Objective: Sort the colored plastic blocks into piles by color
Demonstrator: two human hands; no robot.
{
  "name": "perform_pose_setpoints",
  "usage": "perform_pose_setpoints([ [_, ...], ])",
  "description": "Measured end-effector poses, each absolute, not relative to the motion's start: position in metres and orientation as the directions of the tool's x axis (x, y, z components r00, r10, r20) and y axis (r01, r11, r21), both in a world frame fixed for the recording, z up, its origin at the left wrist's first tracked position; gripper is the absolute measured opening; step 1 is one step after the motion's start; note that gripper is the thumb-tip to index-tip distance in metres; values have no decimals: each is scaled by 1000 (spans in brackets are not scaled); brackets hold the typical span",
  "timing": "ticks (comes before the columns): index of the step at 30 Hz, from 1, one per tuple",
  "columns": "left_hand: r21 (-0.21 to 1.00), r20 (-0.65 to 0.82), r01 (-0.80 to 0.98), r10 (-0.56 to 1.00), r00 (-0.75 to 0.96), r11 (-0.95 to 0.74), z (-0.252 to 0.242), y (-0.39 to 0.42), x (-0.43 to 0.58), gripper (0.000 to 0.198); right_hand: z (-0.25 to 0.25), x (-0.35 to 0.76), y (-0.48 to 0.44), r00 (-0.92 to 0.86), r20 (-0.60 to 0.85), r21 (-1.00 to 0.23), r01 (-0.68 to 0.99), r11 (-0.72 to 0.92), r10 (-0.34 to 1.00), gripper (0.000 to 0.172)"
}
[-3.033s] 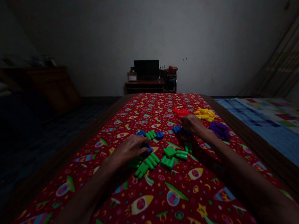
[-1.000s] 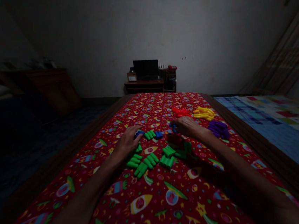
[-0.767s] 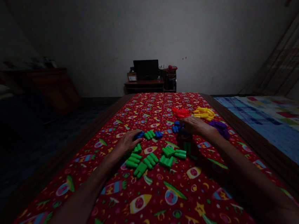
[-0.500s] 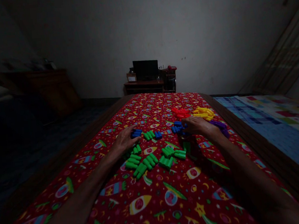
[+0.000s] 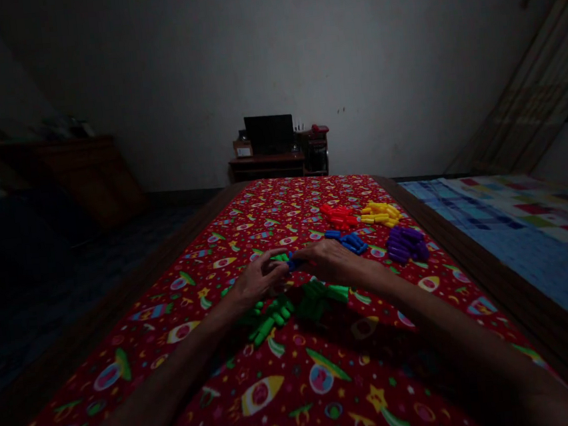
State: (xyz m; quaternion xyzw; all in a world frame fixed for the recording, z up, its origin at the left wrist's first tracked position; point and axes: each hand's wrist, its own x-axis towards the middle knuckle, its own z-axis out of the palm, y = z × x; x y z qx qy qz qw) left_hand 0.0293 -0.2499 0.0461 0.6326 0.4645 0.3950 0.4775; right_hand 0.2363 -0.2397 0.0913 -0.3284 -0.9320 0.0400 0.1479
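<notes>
My left hand [image 5: 259, 281] curls its fingers around a short row of ribbed toy blocks, where a green block [image 5: 279, 258] shows. Against it, my right hand [image 5: 329, 259] pinches a dark blue block [image 5: 295, 261] at the row's right end. My hands hide part of the row, so I cannot tell whether the blocks are joined. Below the hands lie several loose green blocks [image 5: 273, 318], partly shaded and covered. Beyond my right hand is a small pile of blue blocks [image 5: 351, 241].
Red blocks [image 5: 338, 216], yellow blocks [image 5: 381, 214] and purple blocks [image 5: 407, 244] lie in separate piles at the right. All rest on a red patterned cloth [image 5: 327, 406]. A monitor [image 5: 270, 134] stands on a desk by the far wall.
My right hand has moved left from the blue pile to the row. My left hand has shifted right along the row, and the two hands now meet there.
</notes>
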Motion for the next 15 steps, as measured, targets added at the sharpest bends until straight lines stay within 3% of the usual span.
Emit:
perform_pose_setpoints([
  [4, 930, 122, 310, 962, 245, -197, 48, -251, 26, 50, 100, 266, -220, -592, 241, -114, 770, 628, 769, 24],
  [8, 794, 221, 515, 942, 252, -324, 51, -251, 22, 43, 101, 297, -199, -405, 151, -52, 907, 417, 902, 34],
  [11, 698, 260, 602, 920, 292, -388, 51, -250, 20, 38, 94, 305, -191, -310, 78, -6, 950, 311, 948, 36],
  [15, 635, 290, 644, 904, 315, -428, 50, -246, 18, 35, 91, 303, -192, -198, 144, 48, 980, 192, 970, 32],
])
